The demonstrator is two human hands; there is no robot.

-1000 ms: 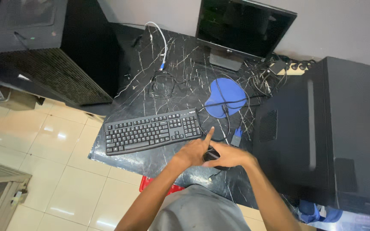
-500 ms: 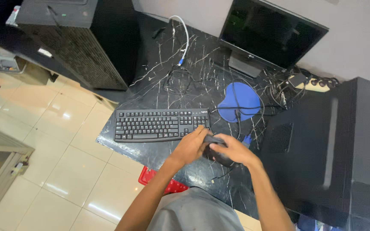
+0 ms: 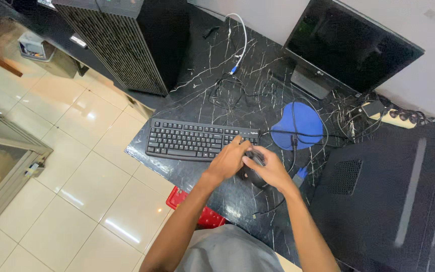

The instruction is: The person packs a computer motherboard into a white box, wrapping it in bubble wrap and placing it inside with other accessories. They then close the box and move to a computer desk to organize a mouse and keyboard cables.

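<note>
Both hands met over a black computer mouse (image 3: 254, 174) that sat on the black marble desk (image 3: 202, 65), just off the right end of the black keyboard (image 3: 197, 141) and in front of the blue mouse pad (image 3: 298, 125). The left hand (image 3: 229, 160) lay with its fingers together and curled over the mouse's near side, its knuckles touching the keyboard's edge. The right hand (image 3: 270, 168) covered the mouse from the other side, fingers bent and closed around its body; whether they pressed a button or only gripped could not be told, since most of the mouse was hidden beneath them.

As far as the view showed, the mouse was in hand but not on the pad; its cable (image 3: 278, 204) trailed loose toward the desk's front edge, and a blue plug (image 3: 299, 175) lay just beside the right wrist. The dark monitor (image 3: 348, 45) was blank, and the tangle of cables (image 3: 237, 93) behind the keyboard lay unsorted, so the handling of the mouse looked to be in its early part.

Compared with half a second before, the hands had stayed clasped on the mouse in much the same spot, while the head camera had shifted, so the tower case (image 3: 127, 40) at the left and the black case (image 3: 393, 191) at the right sat differently in view. A second before, the left forefinger had been pointing toward the keyboard's corner; now it was folded down onto the mouse.
</note>
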